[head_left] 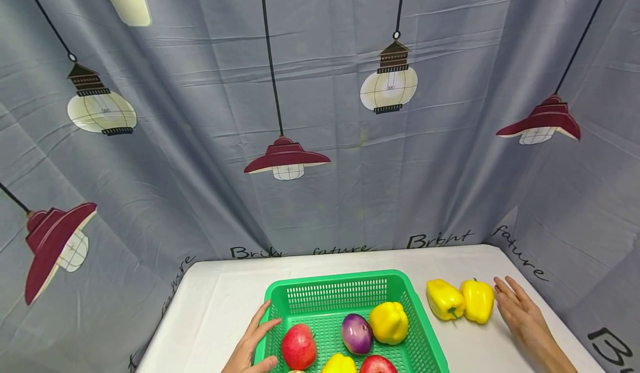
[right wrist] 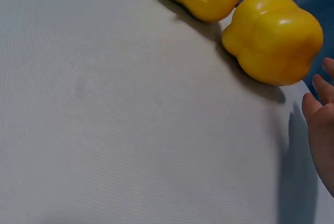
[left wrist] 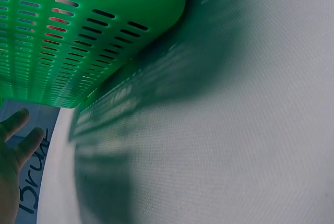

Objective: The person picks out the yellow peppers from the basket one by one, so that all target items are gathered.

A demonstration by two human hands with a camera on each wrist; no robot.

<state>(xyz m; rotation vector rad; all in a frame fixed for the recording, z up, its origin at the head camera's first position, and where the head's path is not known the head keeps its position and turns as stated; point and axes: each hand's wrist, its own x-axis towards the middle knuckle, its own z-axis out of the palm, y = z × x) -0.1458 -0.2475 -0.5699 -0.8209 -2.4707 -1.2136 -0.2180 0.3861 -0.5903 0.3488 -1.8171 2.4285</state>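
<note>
My left hand [head_left: 248, 344] is at the left wall of a green plastic basket [head_left: 345, 277], its fingers spread and loosely extended. In the left wrist view, its fingers [left wrist: 28, 145] appear beside the basket's slotted side; whether they touch it I cannot tell. Inside the basket lie a red fruit [head_left: 299, 346], a glossy purple vegetable [head_left: 357, 334], a yellow bell pepper [head_left: 389, 323], another yellow one [head_left: 339, 364] and a red apple [head_left: 378, 365]. My right hand [head_left: 522, 318], holding nothing, hovers just right of two yellow bell peppers [head_left: 478, 301] on the table.
A white cloth covers the table [head_left: 225, 289]. Grey-blue curtain [head_left: 320, 212] printed with lamps and lettering hangs behind and on both sides. The basket's near end runs out of the head view.
</note>
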